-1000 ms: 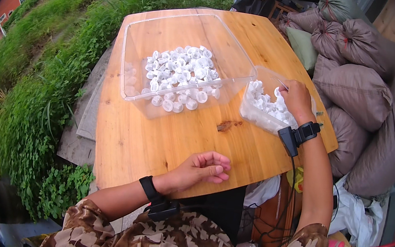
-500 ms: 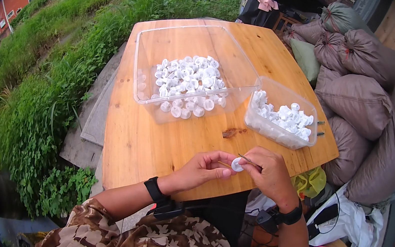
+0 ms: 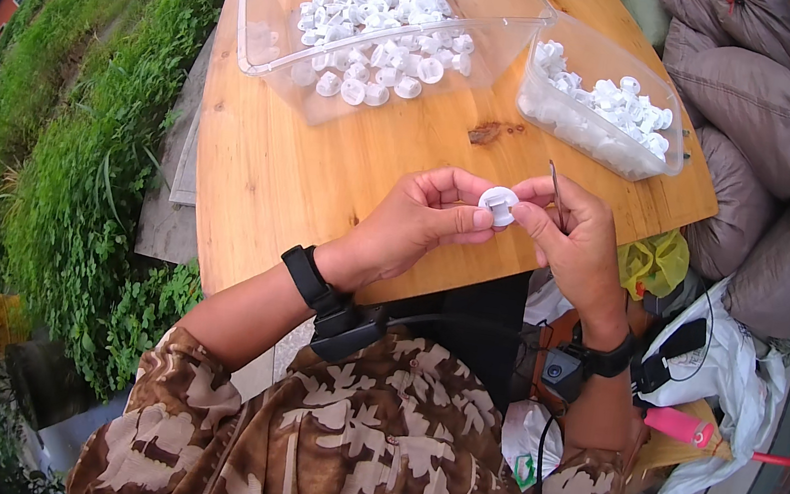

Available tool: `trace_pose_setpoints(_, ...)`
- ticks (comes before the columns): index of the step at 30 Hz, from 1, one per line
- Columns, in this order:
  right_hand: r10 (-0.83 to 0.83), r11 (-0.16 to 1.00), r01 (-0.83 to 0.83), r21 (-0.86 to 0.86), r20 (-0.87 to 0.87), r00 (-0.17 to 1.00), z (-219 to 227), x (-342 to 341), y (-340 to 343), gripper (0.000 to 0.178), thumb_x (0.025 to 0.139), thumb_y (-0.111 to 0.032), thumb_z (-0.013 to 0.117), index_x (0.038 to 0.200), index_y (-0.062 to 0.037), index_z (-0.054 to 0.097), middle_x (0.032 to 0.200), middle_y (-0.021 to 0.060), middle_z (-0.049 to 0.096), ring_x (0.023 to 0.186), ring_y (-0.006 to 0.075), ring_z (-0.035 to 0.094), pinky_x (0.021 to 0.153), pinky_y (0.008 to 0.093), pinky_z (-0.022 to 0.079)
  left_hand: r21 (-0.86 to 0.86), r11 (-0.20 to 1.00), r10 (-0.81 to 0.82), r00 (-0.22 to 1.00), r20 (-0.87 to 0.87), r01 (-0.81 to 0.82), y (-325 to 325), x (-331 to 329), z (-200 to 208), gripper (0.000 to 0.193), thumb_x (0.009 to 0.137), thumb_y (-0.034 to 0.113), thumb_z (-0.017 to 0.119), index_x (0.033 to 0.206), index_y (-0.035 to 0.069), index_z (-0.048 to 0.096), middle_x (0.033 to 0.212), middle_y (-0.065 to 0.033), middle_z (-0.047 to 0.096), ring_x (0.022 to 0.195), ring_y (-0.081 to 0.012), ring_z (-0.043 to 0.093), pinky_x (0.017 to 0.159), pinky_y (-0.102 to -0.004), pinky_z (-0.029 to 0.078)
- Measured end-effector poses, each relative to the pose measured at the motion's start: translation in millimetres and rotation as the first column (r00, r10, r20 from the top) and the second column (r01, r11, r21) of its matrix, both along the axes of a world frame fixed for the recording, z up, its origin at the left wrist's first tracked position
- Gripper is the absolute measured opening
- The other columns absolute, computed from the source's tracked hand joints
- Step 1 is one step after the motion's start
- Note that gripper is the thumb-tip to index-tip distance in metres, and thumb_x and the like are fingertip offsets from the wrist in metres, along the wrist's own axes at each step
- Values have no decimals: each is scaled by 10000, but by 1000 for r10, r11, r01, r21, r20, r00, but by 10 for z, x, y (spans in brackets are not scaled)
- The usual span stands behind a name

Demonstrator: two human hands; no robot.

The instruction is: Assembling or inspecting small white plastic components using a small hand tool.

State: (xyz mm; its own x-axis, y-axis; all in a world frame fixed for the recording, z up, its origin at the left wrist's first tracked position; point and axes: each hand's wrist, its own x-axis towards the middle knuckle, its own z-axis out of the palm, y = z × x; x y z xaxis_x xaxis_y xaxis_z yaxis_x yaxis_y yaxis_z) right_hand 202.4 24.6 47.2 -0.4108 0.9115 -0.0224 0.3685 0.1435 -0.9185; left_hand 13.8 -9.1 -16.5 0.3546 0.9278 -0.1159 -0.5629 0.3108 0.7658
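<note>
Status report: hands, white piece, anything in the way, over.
Left hand pinching round white plastic piece. Right hand at its right edge, gripping thin metal tool. Clear plastic bins beyond, out of the way.

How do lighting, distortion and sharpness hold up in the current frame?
Head view: soft daylight, no hard shadows on the wooden table; head view: fisheye bending bows the table's edges, and the corners go black; head view: the white piece between the left hand and right hand reads clearly, while the grass toward the left rim looks softer.
</note>
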Motion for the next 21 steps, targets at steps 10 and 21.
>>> trace_pose_setpoints(10, 38, 998, -44, -49, -113, 993, -93, 12, -45, 89, 868, -37, 615, 929, 27, 614, 791, 16, 636, 678, 22, 555, 576, 176, 431, 173, 983, 88, 986, -139, -64, -54, 9, -20, 221, 855, 55, 654, 1062, -3, 599, 1078, -67, 637, 1018, -126, 598, 907, -261, 473)
trace_pose_setpoints(21, 8, 997, -20, -76, -155, 988, -160, 25, -20, 90, 863, -37, 615, 929, 24, 616, 793, 10, 635, 693, 30, 565, 609, 180, 446, 135, 988, 86, 988, -127, -69, -47, 23, -16, 229, 838, 42, 669, 1058, 22, 609, 1053, -54, 639, 990, -119, 593, 910, -276, 468)
